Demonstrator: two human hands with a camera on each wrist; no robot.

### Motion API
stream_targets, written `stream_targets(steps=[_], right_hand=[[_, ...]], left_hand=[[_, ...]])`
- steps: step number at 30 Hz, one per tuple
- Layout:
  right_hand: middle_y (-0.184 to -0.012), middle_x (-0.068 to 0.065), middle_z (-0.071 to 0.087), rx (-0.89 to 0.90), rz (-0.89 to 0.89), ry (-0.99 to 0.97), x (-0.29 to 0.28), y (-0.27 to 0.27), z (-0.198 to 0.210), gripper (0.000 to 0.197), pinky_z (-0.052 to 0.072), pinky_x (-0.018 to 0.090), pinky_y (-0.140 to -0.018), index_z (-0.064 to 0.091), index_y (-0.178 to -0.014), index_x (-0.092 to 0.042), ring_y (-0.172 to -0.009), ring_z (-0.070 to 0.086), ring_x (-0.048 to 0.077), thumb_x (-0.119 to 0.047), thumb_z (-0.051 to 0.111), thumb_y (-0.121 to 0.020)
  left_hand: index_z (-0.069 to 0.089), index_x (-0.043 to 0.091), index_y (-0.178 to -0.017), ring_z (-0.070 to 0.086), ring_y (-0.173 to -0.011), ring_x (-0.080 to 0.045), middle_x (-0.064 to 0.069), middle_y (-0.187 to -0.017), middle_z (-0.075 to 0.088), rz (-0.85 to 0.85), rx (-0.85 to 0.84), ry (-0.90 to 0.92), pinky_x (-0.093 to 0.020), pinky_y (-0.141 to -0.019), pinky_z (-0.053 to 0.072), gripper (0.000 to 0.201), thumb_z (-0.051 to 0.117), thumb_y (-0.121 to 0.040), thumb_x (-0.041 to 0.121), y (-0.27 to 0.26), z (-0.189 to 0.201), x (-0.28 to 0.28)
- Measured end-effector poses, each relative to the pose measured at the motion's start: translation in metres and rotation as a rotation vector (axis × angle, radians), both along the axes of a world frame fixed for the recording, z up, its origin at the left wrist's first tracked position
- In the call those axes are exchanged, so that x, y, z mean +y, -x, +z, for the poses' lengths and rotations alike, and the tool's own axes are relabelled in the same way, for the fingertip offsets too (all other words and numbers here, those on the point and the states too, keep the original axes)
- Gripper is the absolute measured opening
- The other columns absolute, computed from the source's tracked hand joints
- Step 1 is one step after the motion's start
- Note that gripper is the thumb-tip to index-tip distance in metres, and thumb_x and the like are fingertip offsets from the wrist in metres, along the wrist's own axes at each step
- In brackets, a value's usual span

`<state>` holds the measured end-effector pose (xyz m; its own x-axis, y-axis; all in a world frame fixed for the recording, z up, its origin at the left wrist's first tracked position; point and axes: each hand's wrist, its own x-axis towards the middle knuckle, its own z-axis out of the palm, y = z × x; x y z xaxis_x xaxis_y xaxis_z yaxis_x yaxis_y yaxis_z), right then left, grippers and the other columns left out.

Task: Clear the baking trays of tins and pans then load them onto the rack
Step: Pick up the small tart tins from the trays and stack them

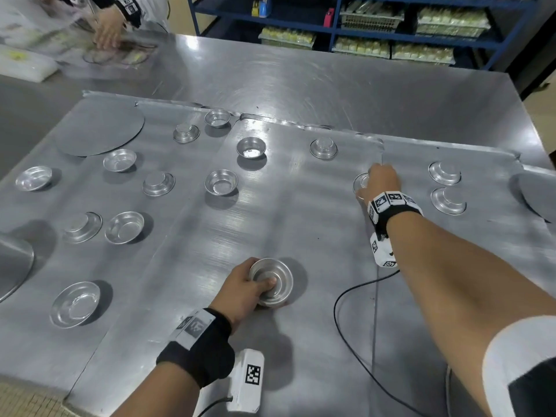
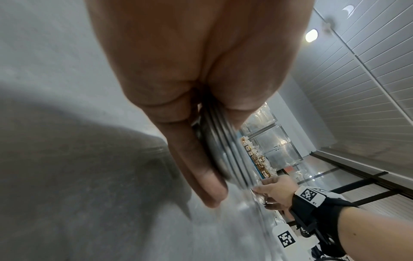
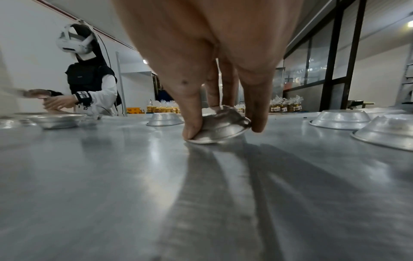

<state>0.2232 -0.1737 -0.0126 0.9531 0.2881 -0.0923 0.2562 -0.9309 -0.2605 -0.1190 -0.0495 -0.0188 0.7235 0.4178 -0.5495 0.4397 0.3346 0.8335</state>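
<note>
A second person point(image 3: 89, 79) in a white headset point(image 3: 74, 41) works at the steel table point(image 1: 301, 76); packaged goods fill blue shelving point(image 1: 376, 34).

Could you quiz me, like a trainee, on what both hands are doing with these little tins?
1. True or false: the left hand holds a stack of tins.
2. The tin under the right hand is: A) flat and upright, B) upside down with one edge tilted up, C) high above the tray.
3. Fill in: across the table, another person's hand works beside a blue ____ of packed goods.

Key: 1 true, the left wrist view shows several nested rims. 2 B. 3 shelf.
</note>
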Motion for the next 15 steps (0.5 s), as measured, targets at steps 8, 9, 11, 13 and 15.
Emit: stream_targets(steps=[8,9,11,13,15], right_hand=[[-0.112,0.01,0.058,0.006,0.063,-0.394,0.003,0.095,0.024,0.059,0.045,0.031,-0.082,0.052,-0.108,-0.011,-0.101,0.055,0.028,-0.023,0.088,-0.063],[-0.112,0.007,0.058,0.043,0.064,-0.46,0.002,0.112,0.026,0.063,0.044,0.029,-0.08,0.051,-0.11,-0.014,-0.1,0.056,0.025,-0.024,0.089,-0.062],[-0.117,0.001,0.057,0.095,0.073,-0.575,-0.001,0.144,0.027,0.069,0.049,0.028,-0.085,0.051,-0.119,-0.021,-0.103,0.058,0.02,-0.028,0.09,-0.061],[-0.119,-0.004,0.054,0.102,0.093,-0.693,-0.007,0.175,0.029,0.069,0.052,0.03,-0.093,0.056,-0.121,-0.026,-0.104,0.059,0.015,-0.033,0.089,-0.062],[-0.117,-0.008,0.05,0.1,0.132,-0.831,-0.015,0.207,0.032,0.06,0.053,0.03,-0.096,0.061,-0.113,-0.026,-0.104,0.061,0.011,-0.032,0.09,-0.061]], left_hand=[[0.067,0.006,-0.111,0.072,-0.094,-0.04,-0.022,-0.104,0.072,-0.053,-0.013,0.008,-0.056,-0.081,0.061,0.031,0.072,-0.08,0.007,0.008,0.011,-0.002],[0.066,0.005,-0.11,0.072,-0.089,-0.037,-0.023,-0.104,0.072,-0.043,-0.011,0.029,-0.051,-0.076,0.063,0.026,0.071,-0.084,0.004,0.009,0.013,-0.003],[0.068,0.004,-0.108,0.071,-0.087,-0.036,-0.026,-0.104,0.071,-0.031,-0.019,0.065,-0.055,-0.076,0.062,0.024,0.073,-0.085,0.009,0.011,0.014,-0.003],[0.069,0.002,-0.109,0.069,-0.089,-0.036,-0.029,-0.108,0.069,-0.005,-0.038,0.116,-0.055,-0.081,0.061,0.025,0.075,-0.088,0.016,0.014,0.019,-0.003],[0.069,0.0,-0.111,0.069,-0.092,-0.036,-0.03,-0.112,0.068,0.032,-0.052,0.169,-0.055,-0.081,0.061,0.031,0.07,-0.094,0.026,0.015,0.023,-0.003]])
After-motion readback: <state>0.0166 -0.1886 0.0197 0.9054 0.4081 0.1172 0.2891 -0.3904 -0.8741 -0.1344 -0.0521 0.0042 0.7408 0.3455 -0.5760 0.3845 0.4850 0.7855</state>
